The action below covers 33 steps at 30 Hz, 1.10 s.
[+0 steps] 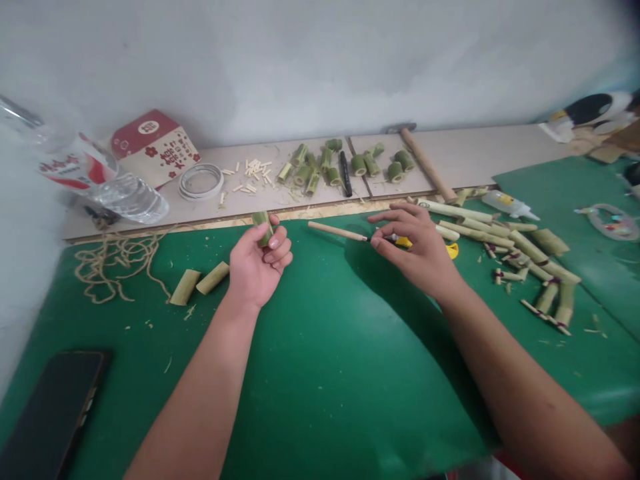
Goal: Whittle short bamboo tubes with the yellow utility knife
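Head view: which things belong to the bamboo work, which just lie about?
Likely the job: bamboo piece in the left hand, wooden-handled tool by the right hand, cut bamboo pieces, hammer.
Likely just lying about: phone, water bottle, red-and-cream envelope.

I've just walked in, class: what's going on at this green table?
A person's left hand holds a short green bamboo piece upright above the table. The right hand is by the dark end of a wooden-handled tool; whether it grips the tool is unclear. Two paler pieces lie left of the left hand, and a hammer rests at the back.
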Available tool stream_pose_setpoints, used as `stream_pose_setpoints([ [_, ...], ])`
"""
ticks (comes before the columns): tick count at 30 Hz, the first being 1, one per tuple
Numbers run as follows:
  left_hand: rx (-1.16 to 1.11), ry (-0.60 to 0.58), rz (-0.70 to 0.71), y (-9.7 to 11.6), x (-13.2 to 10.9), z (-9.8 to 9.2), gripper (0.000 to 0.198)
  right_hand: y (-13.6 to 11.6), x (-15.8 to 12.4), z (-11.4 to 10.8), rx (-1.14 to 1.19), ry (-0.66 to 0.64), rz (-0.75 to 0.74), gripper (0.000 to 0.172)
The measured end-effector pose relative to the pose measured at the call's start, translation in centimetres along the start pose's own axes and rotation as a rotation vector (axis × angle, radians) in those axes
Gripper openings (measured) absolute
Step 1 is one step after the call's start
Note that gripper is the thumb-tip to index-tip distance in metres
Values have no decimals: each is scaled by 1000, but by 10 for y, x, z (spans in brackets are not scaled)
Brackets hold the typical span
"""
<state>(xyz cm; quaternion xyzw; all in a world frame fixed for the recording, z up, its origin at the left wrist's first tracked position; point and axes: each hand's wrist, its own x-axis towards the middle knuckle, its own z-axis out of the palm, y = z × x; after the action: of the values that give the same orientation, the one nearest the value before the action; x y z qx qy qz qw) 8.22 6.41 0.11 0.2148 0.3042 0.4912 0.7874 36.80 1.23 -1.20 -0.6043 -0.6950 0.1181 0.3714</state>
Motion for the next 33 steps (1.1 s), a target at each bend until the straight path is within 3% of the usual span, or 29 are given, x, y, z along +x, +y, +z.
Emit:
stream_pose_setpoints([
  [7, 241, 38, 178, -21, 1, 6, 41, -27, -9, 16, 52, 103, -54, 14],
  [16, 385, 94, 277, -31, 9, -1, 53, -36, -12, 20, 105, 83, -120, 11],
  [26, 703, 110, 530, -46, 8, -3, 72, -45, -15, 27, 339, 58, 46, 16],
  [33, 805, 122, 627, -52, 6, -4, 84, -47, -16, 26, 402, 45, 31, 12],
])
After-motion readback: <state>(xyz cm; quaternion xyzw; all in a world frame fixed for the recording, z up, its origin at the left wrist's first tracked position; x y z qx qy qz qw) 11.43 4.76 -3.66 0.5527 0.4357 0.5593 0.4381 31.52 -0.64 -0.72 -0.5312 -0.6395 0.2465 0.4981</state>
